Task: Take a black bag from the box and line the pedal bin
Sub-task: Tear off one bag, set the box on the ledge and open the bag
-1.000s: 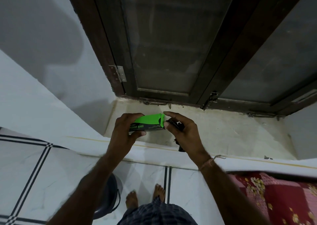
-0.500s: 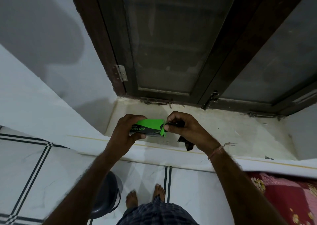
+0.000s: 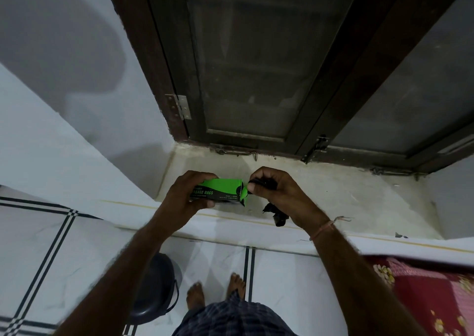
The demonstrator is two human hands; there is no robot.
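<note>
My left hand (image 3: pixel 183 197) grips a green and black garbage bag box (image 3: pixel 220 191) held level above the windowsill. The box's end flap (image 3: pixel 243 198) hangs open toward the right. My right hand (image 3: pixel 279 194) is closed around a folded black bag (image 3: pixel 278 215), whose crumpled end dangles below the palm; thumb and forefinger pinch at the flap's edge. The dark pedal bin (image 3: pixel 156 289) stands on the floor below my left forearm, its lid down.
A pale stone windowsill (image 3: pixel 346 199) runs under a dark wooden window frame (image 3: pixel 315 120) with latches. White floor tiles with black stripes (image 3: pixel 248 266) lie below, my bare feet (image 3: pixel 215 292) on them. A red floral bedspread (image 3: pixel 431 294) fills the lower right corner.
My right hand closed from spread fingers into a fist around the black bag and shifted slightly right. The box flap swung down. The camera view drifted a little.
</note>
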